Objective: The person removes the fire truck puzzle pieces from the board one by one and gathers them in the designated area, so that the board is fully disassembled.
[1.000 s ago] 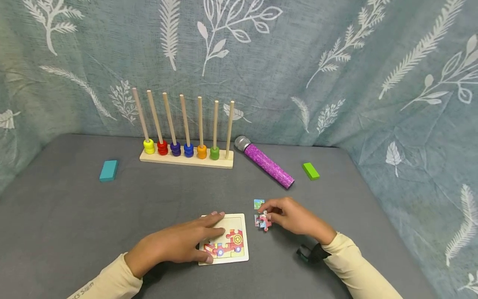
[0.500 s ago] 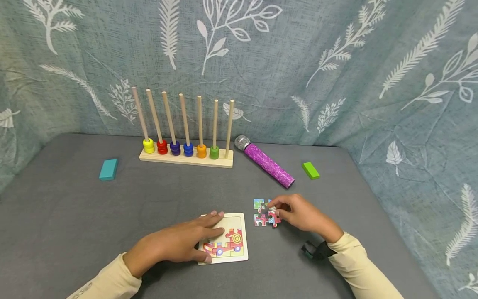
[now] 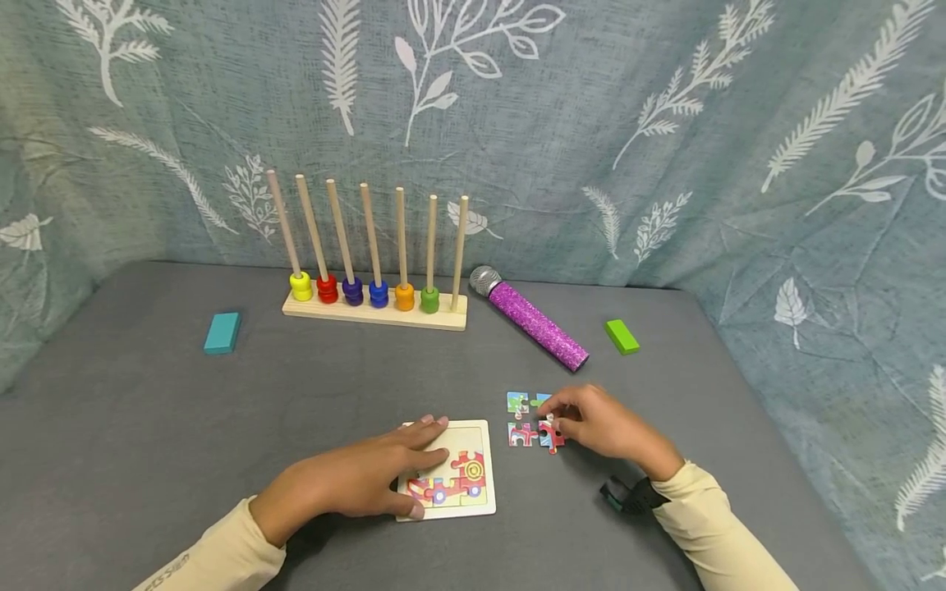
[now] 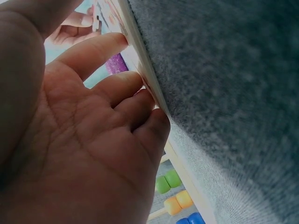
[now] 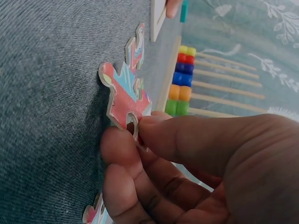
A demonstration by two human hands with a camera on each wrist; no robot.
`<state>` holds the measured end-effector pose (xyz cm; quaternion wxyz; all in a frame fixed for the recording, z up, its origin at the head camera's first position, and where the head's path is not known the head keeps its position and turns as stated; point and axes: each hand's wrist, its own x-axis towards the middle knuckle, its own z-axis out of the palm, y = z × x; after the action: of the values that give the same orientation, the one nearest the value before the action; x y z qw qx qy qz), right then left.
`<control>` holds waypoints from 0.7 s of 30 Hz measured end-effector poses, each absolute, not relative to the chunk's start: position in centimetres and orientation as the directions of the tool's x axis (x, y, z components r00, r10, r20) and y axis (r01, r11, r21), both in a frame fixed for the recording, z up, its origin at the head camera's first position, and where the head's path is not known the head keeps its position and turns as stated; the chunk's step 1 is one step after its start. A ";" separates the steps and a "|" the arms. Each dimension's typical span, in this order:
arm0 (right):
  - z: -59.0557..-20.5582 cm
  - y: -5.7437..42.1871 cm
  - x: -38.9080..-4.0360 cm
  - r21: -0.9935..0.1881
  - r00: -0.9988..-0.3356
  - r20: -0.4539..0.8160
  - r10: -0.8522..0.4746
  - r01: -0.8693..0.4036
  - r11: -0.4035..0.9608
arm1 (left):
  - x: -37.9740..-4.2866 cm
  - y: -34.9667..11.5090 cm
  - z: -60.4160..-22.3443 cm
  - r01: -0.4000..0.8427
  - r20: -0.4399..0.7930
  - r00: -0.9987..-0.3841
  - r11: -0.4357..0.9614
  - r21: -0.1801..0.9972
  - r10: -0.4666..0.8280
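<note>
My left hand (image 3: 355, 480) rests spread on the left part of a square wooden puzzle board (image 3: 473, 435). Several red car pieces (image 3: 466, 484) sit in the board's lower part, and the fingers hide some of it. To the board's right, my right hand (image 3: 602, 423) pinches a red and blue jigsaw piece (image 5: 124, 98) between thumb and fingers, just above the table. Close to it lie a green and blue jigsaw piece (image 3: 517, 403), a red jigsaw piece (image 3: 521, 435) and a blue-edged jigsaw piece (image 3: 543, 400), partly behind the fingers.
Behind stands a wooden peg stand (image 3: 377, 315) with coloured beads. A purple glitter microphone (image 3: 539, 327) lies right of it. A green block (image 3: 622, 336) is at the right, a teal block (image 3: 222, 333) at the left. A leaf-patterned cloth (image 3: 517, 148) hangs behind the grey table (image 3: 296, 386).
The right hand has moved a little to the right with the jigsaw piece, uncovering the pieces on the left. My left hand stays on the board. The head view has shifted slightly.
</note>
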<state>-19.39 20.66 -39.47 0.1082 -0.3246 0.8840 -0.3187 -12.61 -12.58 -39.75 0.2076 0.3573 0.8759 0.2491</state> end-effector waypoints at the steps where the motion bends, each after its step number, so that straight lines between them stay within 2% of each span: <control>1: -39.5 20.7 -19.4 -0.631 -0.768 0.015 -0.641 -0.504 0.589 | -12.6 -12.6 -39.7 0.521 -0.188 -0.659 0.622 0.585 0.729; 21: -39.4 20.7 -19.6 -0.575 -0.777 0.015 -0.630 -0.522 0.630 | -12.4 -12.6 -39.8 0.545 -0.164 -0.662 0.620 0.564 0.731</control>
<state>-19.56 20.69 -39.39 0.0939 -0.3207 0.8979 -0.2867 -12.44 -12.56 -39.81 0.1931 0.3631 0.8791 0.2410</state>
